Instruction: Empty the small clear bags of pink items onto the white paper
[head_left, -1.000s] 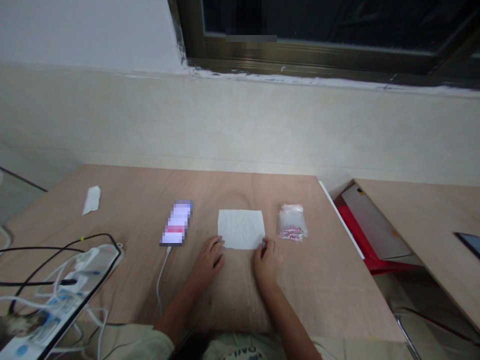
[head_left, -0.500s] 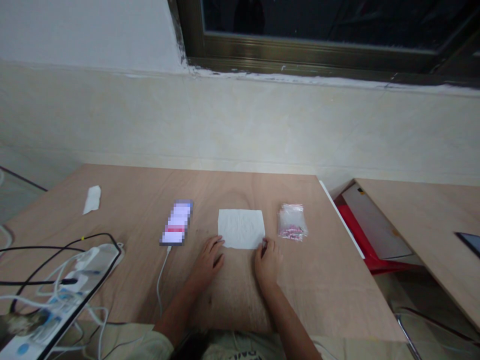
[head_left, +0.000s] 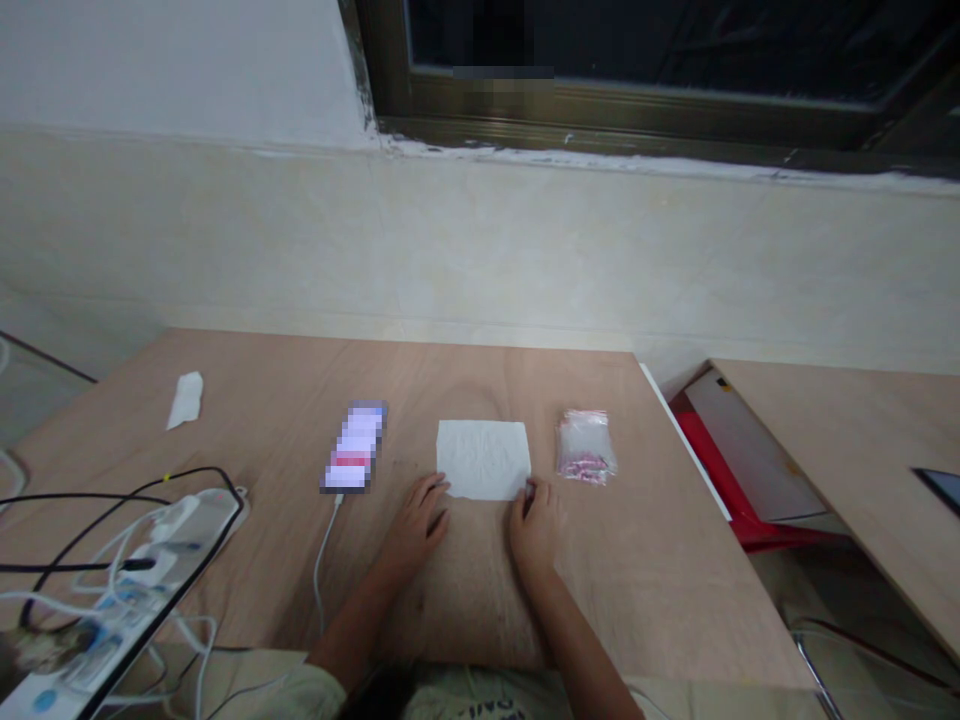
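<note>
A crinkled white sheet of paper [head_left: 484, 460] lies flat on the wooden table in front of me. At its lower left corner rests my left hand [head_left: 416, 520], palm down, fingers apart, fingertips touching the edge. My right hand [head_left: 536, 525] lies at the lower right corner with its fingers loosely bent and apart, the thumb side against the paper. Neither hand grips anything. To the right of the sheet is a clear plastic zip bag [head_left: 586, 447] with pink-red along its edges. A phone [head_left: 354, 447], its screen lit and blurred out, lies to the left, with a white cable plugged in.
A power strip [head_left: 199, 540] with tangled black and white cables takes up the near left. A small white paper scrap [head_left: 185, 400] lies at the far left. Past the table's right edge stand a red chair [head_left: 757, 530] and a second table [head_left: 847, 420] holding a dark device [head_left: 941, 487].
</note>
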